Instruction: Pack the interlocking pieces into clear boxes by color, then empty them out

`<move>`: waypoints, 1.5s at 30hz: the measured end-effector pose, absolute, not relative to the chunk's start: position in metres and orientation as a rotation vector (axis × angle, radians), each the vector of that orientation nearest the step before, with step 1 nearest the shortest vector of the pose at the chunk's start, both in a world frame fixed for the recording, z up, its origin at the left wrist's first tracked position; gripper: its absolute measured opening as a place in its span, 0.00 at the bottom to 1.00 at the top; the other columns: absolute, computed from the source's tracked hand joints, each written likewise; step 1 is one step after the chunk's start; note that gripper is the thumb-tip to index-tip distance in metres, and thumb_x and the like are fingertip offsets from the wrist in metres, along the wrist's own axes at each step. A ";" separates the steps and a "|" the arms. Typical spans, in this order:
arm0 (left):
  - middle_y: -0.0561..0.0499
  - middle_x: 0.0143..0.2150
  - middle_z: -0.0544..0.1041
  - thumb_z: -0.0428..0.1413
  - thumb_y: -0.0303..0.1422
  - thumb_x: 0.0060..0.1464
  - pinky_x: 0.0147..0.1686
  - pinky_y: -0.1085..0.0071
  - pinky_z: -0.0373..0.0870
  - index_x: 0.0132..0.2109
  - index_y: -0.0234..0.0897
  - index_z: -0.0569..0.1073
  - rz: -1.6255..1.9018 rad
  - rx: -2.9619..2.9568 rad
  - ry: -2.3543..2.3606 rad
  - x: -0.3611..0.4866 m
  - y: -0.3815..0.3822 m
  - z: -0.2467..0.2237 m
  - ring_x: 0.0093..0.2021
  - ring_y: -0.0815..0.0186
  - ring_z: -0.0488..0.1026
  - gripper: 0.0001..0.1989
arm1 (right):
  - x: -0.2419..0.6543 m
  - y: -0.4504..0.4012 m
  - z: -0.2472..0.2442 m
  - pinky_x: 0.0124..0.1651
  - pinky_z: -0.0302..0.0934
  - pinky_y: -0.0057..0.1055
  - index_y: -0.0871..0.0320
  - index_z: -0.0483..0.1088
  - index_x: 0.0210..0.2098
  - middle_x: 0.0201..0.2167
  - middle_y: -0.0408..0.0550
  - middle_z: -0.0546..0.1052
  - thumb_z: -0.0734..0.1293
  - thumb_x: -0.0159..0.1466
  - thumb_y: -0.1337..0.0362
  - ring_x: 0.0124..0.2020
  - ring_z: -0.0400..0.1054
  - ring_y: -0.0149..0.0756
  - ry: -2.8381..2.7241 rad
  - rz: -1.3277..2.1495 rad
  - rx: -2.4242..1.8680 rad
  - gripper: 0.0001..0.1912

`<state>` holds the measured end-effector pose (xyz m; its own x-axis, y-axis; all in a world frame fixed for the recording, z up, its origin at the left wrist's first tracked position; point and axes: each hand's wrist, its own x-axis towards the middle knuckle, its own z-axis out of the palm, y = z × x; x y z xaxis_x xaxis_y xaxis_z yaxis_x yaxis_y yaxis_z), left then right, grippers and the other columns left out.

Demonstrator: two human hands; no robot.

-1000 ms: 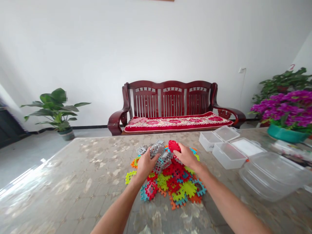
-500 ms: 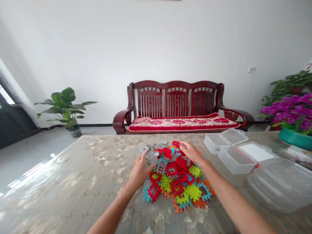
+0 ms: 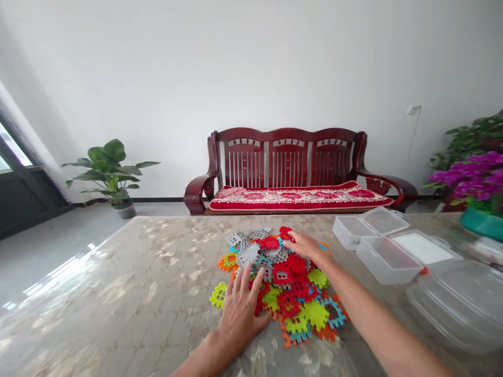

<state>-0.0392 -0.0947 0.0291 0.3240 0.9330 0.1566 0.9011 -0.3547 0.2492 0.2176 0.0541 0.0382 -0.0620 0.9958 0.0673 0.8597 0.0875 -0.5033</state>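
A heap of flat toothed plastic pieces in red, grey, lime, blue and orange lies on the table. My left hand [image 3: 242, 301] is spread, palm down, over the near left side of the heap, its fingertips by a grey piece [image 3: 248, 255]. A lime piece [image 3: 218, 295] lies just left of that hand. At the far right side of the heap is my right hand [image 3: 304, 245], its fingers bent at the red and grey pieces [image 3: 270, 243]; whether they grip one is not clear.
Two clear boxes [image 3: 389, 260] with open lids stand on the table [image 3: 157, 272] at the right, beside a large clear lid [image 3: 463, 303]. Purple flowers [image 3: 471, 175] in a teal pot are at the far right. A wooden bench [image 3: 288, 157] stands behind.
My left hand has moved nearer and slightly right, spreading over the heap and uncovering lime and orange pieces at its left. My right hand has shifted slightly down.
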 end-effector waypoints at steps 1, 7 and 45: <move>0.41 0.71 0.53 0.62 0.41 0.45 0.62 0.46 0.53 0.69 0.48 0.55 0.415 2.478 1.700 -0.037 -0.093 0.030 0.68 0.44 0.52 0.44 | 0.215 0.055 0.038 0.51 0.59 0.35 0.51 0.72 0.51 0.48 0.51 0.78 0.66 0.57 0.43 0.51 0.70 0.47 -1.988 0.478 -1.816 0.28; 0.43 0.69 0.59 0.63 0.40 0.46 0.59 0.50 0.59 0.68 0.50 0.56 0.407 2.605 1.532 -0.026 -0.081 0.032 0.63 0.47 0.59 0.43 | 0.203 0.061 0.039 0.50 0.60 0.37 0.49 0.75 0.49 0.47 0.50 0.78 0.69 0.54 0.46 0.50 0.70 0.49 -1.997 0.528 -1.794 0.27; 0.44 0.73 0.44 0.64 0.52 0.40 0.65 0.40 0.45 0.68 0.51 0.53 0.417 2.674 1.140 0.010 -0.107 0.031 0.70 0.40 0.43 0.51 | 0.284 0.032 0.052 0.60 0.51 0.51 0.57 0.72 0.50 0.53 0.61 0.73 0.64 0.60 0.54 0.60 0.61 0.57 -1.577 0.411 -2.052 0.22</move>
